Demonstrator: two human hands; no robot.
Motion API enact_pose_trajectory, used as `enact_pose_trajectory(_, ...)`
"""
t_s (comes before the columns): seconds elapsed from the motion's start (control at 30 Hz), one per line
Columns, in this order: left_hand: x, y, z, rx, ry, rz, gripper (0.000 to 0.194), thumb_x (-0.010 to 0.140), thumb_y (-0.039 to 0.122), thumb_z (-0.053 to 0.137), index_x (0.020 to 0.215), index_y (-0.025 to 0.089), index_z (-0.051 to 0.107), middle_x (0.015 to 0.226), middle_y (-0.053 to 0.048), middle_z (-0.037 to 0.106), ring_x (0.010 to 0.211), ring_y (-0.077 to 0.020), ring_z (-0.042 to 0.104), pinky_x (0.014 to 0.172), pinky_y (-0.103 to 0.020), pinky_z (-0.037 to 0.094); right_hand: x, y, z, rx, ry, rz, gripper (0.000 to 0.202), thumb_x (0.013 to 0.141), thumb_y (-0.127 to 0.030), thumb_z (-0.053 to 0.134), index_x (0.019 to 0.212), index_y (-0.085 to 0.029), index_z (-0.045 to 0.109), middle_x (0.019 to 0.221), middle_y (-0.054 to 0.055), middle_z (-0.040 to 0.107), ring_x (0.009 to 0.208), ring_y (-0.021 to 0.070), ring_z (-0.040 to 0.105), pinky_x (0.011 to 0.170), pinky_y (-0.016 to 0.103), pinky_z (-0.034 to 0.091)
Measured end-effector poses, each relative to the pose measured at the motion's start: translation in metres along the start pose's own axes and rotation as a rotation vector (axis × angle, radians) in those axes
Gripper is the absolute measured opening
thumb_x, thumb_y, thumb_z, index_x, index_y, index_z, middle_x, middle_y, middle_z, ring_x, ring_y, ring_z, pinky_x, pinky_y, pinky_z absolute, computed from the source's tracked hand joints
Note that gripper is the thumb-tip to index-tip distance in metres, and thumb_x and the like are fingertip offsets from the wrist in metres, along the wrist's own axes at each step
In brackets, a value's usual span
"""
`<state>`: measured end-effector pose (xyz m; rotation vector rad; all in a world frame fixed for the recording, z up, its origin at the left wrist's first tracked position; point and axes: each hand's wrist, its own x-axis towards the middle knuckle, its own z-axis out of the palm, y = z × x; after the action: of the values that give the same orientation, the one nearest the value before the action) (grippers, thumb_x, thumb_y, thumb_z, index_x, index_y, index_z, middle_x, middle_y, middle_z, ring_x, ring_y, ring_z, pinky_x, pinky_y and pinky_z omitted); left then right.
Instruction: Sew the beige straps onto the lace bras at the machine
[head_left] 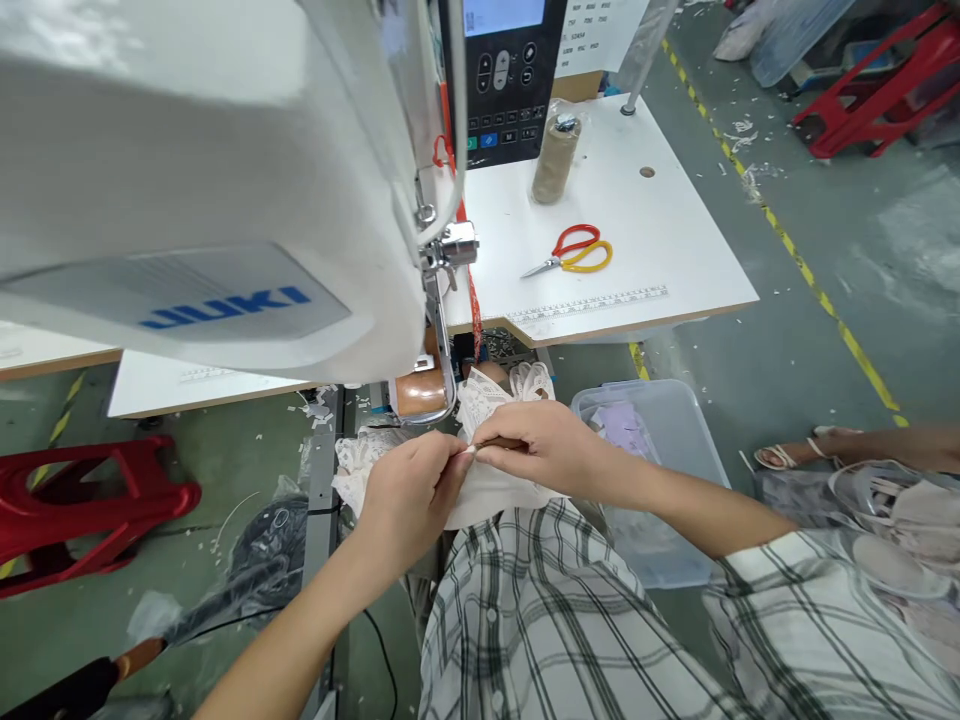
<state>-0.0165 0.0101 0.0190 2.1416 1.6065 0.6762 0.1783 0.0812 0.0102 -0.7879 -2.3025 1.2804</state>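
Observation:
White lace fabric (pixel 491 495) hangs over my lap, below the head of a white sewing machine (pixel 225 200). My left hand (pixel 412 490) pinches an edge of it between thumb and index finger. Right beside it, fingertips nearly touching, my right hand (pixel 544 445) pinches the same edge, and a small dark strip or tool shows between its fingers, too small to identify. Lace parts spread out on both sides of the hands. The machine's metal arm with a brown rounded part (pixel 421 392) is just above and behind my left hand.
On the white table (pixel 697 250) lie red and yellow scissors (pixel 574 252), with a tan thread cone (pixel 556 160) behind. A control panel (pixel 506 90) stands by the machine. A clear bin (pixel 675 540) sits right, red stools (pixel 82 500) farther out. Another person's foot (pixel 795 455) shows at right.

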Motion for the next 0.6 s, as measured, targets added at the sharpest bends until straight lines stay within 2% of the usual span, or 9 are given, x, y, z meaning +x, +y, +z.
enact_pose_trajectory(0.1,-0.002,0.001,-0.003,-0.024,0.061,-0.046,0.026,0.098,0.027,0.045,0.080,0.019,0.061,0.063,0.002,0.064,0.049,-0.0108,0.053,0.046,-0.022,0.034,0.013,-0.007,-0.001,-0.109,0.085,-0.101,0.016,0.092,-0.020,0.055,0.085,-0.017,0.068,0.078,0.002,0.064,0.077,0.0141,0.056,0.067,0.025,0.037)
enact_pose_trajectory(0.17,-0.003,-0.003,-0.007,-0.018,0.153,-0.095,0.022,0.098,0.029,0.048,0.086,0.020,0.063,0.062,0.004,0.063,0.049,-0.0101,0.053,0.047,-0.021,0.035,0.030,-0.013,-0.006,-0.120,0.057,-0.127,0.013,0.088,-0.018,0.057,0.080,-0.017,0.066,0.072,0.000,0.059,0.071,0.0124,0.052,0.064,0.024,0.034)
enact_pose_trajectory(0.23,-0.003,-0.010,-0.013,0.082,0.258,-0.118,0.017,0.097,0.031,0.052,0.094,0.020,0.066,0.059,0.005,0.061,0.048,-0.0103,0.053,0.047,-0.021,0.034,0.051,-0.019,-0.011,-0.127,0.009,-0.120,0.011,0.086,-0.016,0.058,0.076,-0.016,0.063,0.070,-0.001,0.056,0.066,0.0109,0.049,0.063,0.024,0.032)
enact_pose_trajectory(0.3,-0.003,-0.021,-0.019,0.245,0.330,-0.041,0.017,0.097,0.029,0.053,0.100,0.021,0.068,0.057,0.005,0.059,0.049,-0.0110,0.052,0.050,-0.023,0.033,0.069,-0.023,-0.015,-0.171,-0.019,-0.092,0.014,0.085,-0.016,0.057,0.071,-0.016,0.060,0.068,-0.002,0.054,0.063,0.0102,0.045,0.061,0.025,0.030)
enact_pose_trajectory(0.4,-0.003,-0.038,-0.026,0.426,0.378,0.216,0.022,0.096,0.017,0.051,0.106,0.024,0.069,0.065,0.002,0.065,0.057,-0.0114,0.055,0.056,-0.023,0.037,0.084,-0.030,-0.017,-0.259,-0.049,-0.055,0.022,0.084,-0.015,0.053,0.062,-0.017,0.049,0.064,-0.002,0.050,0.058,0.0098,0.037,0.058,0.028,0.024)
enact_pose_trajectory(0.47,-0.003,-0.048,-0.028,0.492,0.407,0.340,0.029,0.093,0.010,0.052,0.114,0.025,0.067,0.071,0.002,0.068,0.060,-0.0113,0.056,0.058,-0.024,0.038,0.086,-0.033,-0.016,-0.292,-0.059,-0.037,0.027,0.084,-0.015,0.051,0.059,-0.018,0.040,0.060,-0.003,0.046,0.056,0.0097,0.033,0.058,0.029,0.022)
enact_pose_trajectory(0.6,-0.003,-0.062,-0.029,0.527,0.390,0.414,0.041,0.090,0.008,0.054,0.125,0.029,0.061,0.072,0.003,0.066,0.057,-0.0104,0.055,0.056,-0.025,0.037,0.085,-0.039,-0.015,-0.315,-0.068,-0.006,0.030,0.082,-0.014,0.050,0.058,-0.019,0.033,0.056,-0.003,0.041,0.054,0.0098,0.029,0.057,0.031,0.020)
